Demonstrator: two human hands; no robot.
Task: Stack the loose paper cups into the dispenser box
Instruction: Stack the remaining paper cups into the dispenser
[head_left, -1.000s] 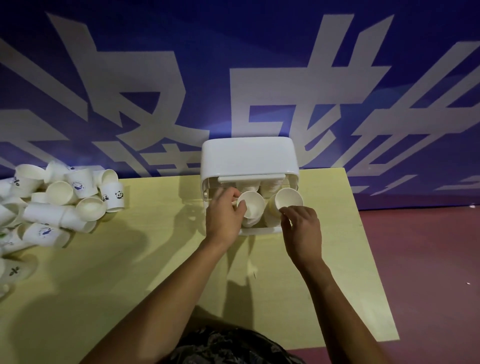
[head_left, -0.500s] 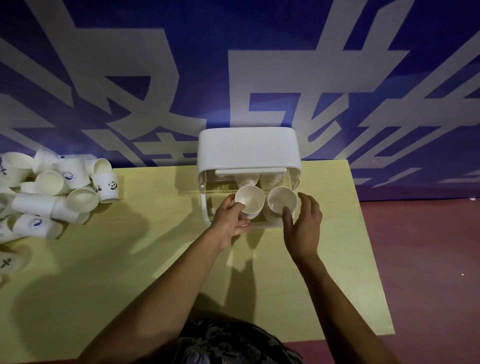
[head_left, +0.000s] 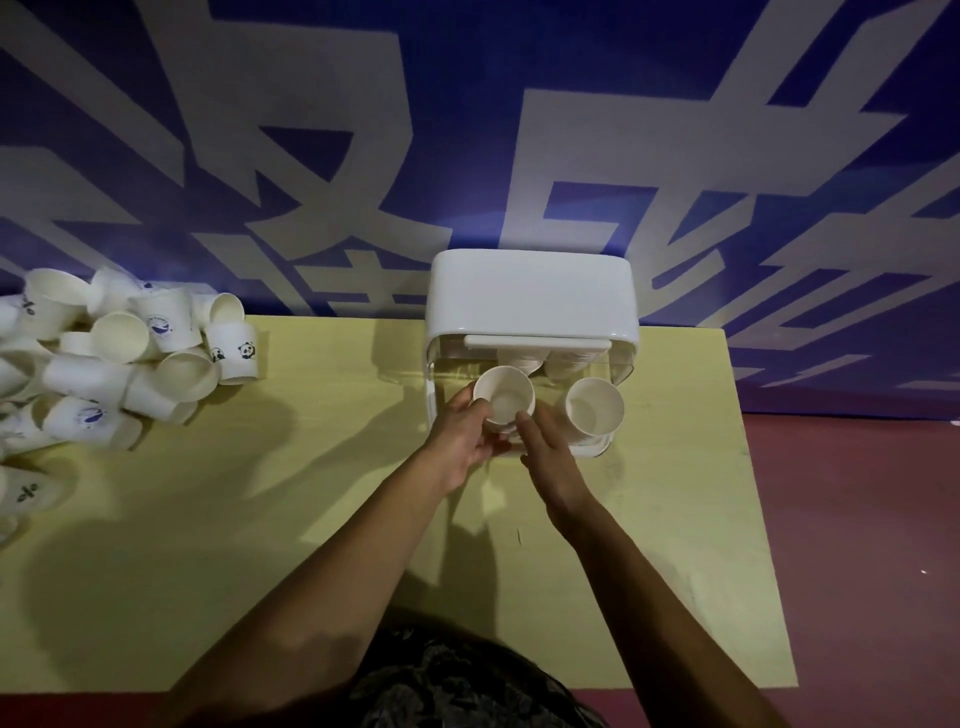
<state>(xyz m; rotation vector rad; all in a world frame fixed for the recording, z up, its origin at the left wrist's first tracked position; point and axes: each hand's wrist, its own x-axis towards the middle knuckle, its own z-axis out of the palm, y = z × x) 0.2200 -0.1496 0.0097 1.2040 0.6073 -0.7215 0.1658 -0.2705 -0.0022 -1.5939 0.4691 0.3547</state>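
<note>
A cup stack (head_left: 503, 399) in the dispenser box (head_left: 530, 296) is grasped between the left hand (head_left: 460, 435) and right hand (head_left: 545, 451); a second stack (head_left: 594, 410) stands just beyond the right hand.

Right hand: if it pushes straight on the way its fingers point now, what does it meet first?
The right hand points up-left toward the dispenser box, fingertips already at the left cup stack that the left hand also holds. It would likely press that stack first; depth is unclear.
</note>
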